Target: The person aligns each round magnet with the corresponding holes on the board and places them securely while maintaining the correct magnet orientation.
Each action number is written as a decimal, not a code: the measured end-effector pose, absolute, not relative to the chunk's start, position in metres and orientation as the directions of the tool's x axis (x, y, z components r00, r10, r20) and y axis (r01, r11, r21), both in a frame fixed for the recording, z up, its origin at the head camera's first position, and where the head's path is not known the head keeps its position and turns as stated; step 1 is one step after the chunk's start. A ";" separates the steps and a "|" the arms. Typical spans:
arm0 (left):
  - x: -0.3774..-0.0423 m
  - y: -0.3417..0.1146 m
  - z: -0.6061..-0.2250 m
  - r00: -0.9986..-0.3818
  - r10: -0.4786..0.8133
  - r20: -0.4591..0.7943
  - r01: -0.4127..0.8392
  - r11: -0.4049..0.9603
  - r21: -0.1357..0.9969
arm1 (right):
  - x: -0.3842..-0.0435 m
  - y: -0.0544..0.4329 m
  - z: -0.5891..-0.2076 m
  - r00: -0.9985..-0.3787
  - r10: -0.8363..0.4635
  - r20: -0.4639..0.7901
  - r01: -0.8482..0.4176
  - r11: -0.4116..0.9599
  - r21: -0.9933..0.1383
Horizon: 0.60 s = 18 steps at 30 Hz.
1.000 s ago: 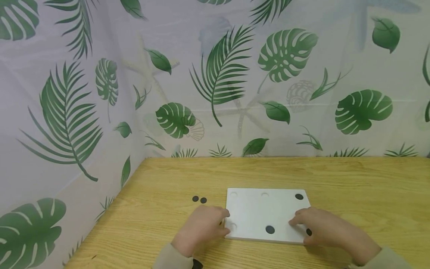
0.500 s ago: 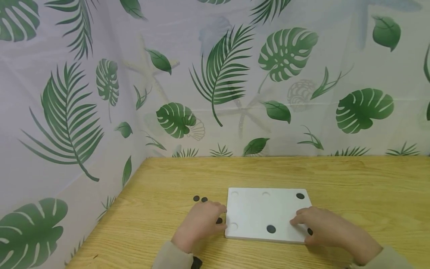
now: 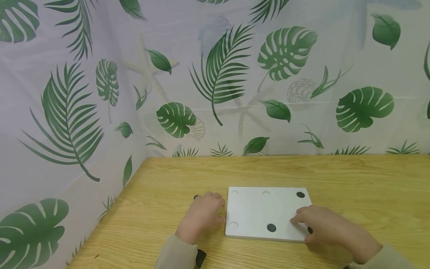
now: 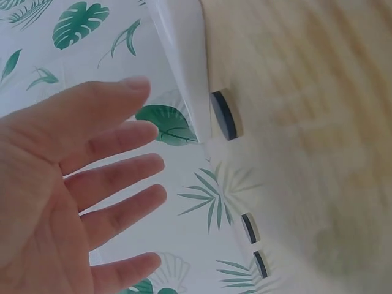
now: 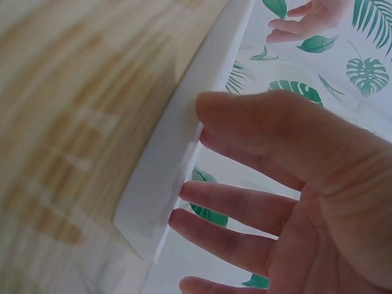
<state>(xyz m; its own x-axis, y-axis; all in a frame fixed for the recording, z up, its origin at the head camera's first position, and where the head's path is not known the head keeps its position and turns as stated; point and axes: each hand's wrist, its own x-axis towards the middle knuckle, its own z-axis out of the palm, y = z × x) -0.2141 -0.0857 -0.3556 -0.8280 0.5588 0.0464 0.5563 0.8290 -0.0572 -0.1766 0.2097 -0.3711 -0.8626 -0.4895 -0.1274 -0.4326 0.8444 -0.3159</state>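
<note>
A white rectangular board [image 3: 255, 209] lies on the wooden table, with shallow round recesses along its far and left sides. Black discs sit in it at the far right corner [image 3: 300, 194], near the front middle [image 3: 271, 227] and beside my right thumb [image 3: 310, 230]. My right hand [image 3: 324, 224] rests on the board's right end, thumb at the edge, fingers extended. Just left of the board hovers my left hand [image 3: 203, 213], fingers spread and holding nothing. Beyond it in the left wrist view, a near black disc [image 4: 225, 115] and two farther ones [image 4: 249, 228] are on the table.
The wooden table [image 3: 144, 220] meets a leaf-printed cloth [image 3: 231, 74] behind and on the left. A dark strap piece [image 3: 200, 257] shows at the left sleeve [image 3: 176, 254].
My left hand has moved back and up from the board's left edge, and now covers loose discs that showed before. My right hand has stayed on the board.
</note>
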 end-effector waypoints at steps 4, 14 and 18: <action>-0.217 -0.086 -0.356 -0.840 0.541 0.036 0.540 0.841 -0.041 | -0.176 0.211 -0.371 -0.858 -0.501 -0.115 -0.448 0.838 -0.312; -0.218 -0.090 -0.360 -0.837 0.547 0.000 0.547 0.837 -0.021 | -0.175 0.211 -0.371 -0.860 -0.497 -0.119 -0.441 0.840 -0.317; -0.217 -0.091 -0.361 -0.837 0.547 -0.009 0.547 0.837 -0.020 | -0.175 0.211 -0.370 -0.860 -0.496 -0.124 -0.439 0.841 -0.316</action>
